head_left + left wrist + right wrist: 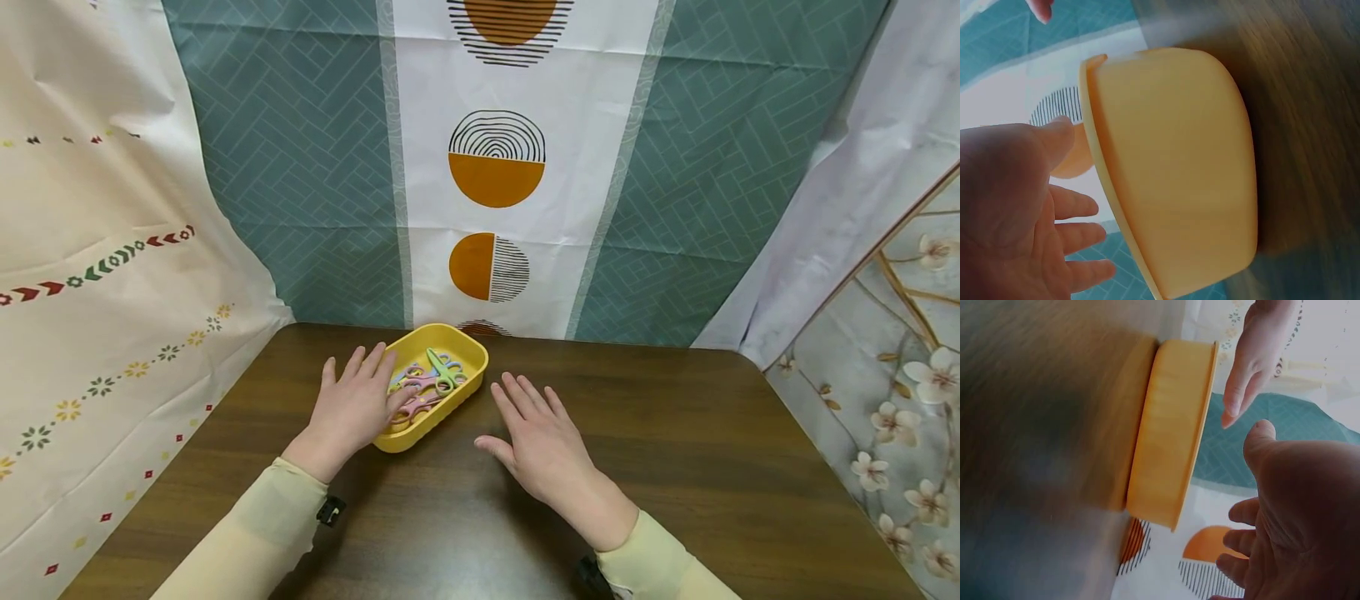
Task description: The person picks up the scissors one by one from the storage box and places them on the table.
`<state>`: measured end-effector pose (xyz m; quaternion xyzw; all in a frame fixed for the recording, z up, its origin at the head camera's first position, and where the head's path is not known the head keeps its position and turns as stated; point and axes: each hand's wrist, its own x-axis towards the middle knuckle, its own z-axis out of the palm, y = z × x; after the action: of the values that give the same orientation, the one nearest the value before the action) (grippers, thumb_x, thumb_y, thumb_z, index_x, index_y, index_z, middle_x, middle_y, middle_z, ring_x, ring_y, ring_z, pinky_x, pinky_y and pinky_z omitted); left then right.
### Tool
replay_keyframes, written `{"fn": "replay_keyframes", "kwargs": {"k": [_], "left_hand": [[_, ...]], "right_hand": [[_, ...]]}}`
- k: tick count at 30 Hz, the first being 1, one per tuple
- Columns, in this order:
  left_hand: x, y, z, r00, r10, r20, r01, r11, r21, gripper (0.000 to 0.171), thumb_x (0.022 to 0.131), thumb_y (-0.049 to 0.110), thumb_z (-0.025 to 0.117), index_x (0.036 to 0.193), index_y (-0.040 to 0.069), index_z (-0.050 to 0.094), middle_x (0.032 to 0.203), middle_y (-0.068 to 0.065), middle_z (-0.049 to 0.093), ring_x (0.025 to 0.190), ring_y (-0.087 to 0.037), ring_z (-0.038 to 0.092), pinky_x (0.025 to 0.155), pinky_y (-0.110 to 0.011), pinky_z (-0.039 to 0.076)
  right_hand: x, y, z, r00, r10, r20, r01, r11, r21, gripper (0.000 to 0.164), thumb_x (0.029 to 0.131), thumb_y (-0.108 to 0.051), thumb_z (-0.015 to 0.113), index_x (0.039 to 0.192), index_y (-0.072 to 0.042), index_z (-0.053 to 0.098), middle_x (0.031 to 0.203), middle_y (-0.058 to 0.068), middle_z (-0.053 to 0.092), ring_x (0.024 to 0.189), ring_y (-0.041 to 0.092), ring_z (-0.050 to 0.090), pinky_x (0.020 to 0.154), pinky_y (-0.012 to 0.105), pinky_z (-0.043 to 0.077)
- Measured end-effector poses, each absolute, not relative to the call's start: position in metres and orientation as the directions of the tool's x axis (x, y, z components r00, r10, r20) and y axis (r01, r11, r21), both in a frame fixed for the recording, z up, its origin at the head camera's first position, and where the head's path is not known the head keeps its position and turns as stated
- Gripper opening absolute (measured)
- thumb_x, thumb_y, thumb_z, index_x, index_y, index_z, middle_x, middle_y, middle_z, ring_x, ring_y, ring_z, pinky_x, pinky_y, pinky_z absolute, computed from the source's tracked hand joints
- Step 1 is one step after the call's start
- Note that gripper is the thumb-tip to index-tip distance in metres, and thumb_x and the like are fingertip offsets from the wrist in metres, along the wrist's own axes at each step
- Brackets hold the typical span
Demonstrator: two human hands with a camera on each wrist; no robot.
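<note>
A yellow basket (pixel 431 427) with rounded corners stands near the table's far edge, turned at an angle. Inside lie several pairs of small scissors (pixel 423 383) in pink, green and blue, heaped on one another. My left hand (pixel 352 404), fingers spread, is over the basket's left rim and covers part of it. To the right of the basket, my right hand (pixel 540 437) hovers with its fingers extended and nothing in it. In the left wrist view the basket's outer wall (pixel 1172 169) faces the palm, with the fingertips level with the rim.
The brown wooden table (pixel 675 433) spreads out around the basket. A teal and white cloth (pixel 300 167) hangs behind the far edge. Patterned cloths hang at the left (pixel 97 333) and at the right (pixel 900 417).
</note>
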<state>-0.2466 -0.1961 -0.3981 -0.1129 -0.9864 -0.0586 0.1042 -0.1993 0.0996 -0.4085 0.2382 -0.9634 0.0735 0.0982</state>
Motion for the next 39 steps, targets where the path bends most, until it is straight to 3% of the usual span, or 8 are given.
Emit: {"fn": "replay_keyframes", "kwargs": {"k": [19,30,39], "left_hand": [[-0.259,-0.217,-0.405,-0.985,0.125,0.12,0.143,0.978,0.153,0.079,0.113,0.053,0.058,0.168,-0.001,0.04,0.171,-0.028,0.04,0.159,-0.055,0.031,0.123,-0.082,0.013],[-0.261,-0.222,-0.408,-0.988,0.111,0.108,0.126,0.983,0.137,0.078,0.112,0.052,0.06,0.165,-0.004,0.044,0.161,-0.027,0.053,0.151,-0.05,0.044,0.121,-0.083,0.015],[-0.26,-0.218,-0.407,-0.987,0.111,0.118,0.127,0.983,0.136,0.077,0.112,0.05,0.062,0.163,-0.005,0.045,0.158,-0.029,0.055,0.147,-0.05,0.049,0.121,-0.084,0.014]], "right_hand": [[-0.209,0.07,-0.42,-0.847,-0.494,0.196,-0.521,0.845,-0.119,0.082,0.11,-0.066,0.053,0.17,-0.009,0.044,0.177,0.013,0.037,0.163,0.035,0.035,0.13,0.061,0.026],[-0.21,0.058,-0.424,-0.828,-0.53,0.186,-0.552,0.829,-0.094,0.081,0.111,-0.066,0.051,0.17,-0.01,0.045,0.176,0.011,0.039,0.16,0.031,0.041,0.13,0.058,0.029],[-0.208,0.058,-0.423,-0.809,-0.549,0.211,-0.574,0.815,-0.081,0.08,0.111,-0.064,0.051,0.168,-0.008,0.047,0.175,0.013,0.041,0.157,0.03,0.045,0.129,0.056,0.032]]}}
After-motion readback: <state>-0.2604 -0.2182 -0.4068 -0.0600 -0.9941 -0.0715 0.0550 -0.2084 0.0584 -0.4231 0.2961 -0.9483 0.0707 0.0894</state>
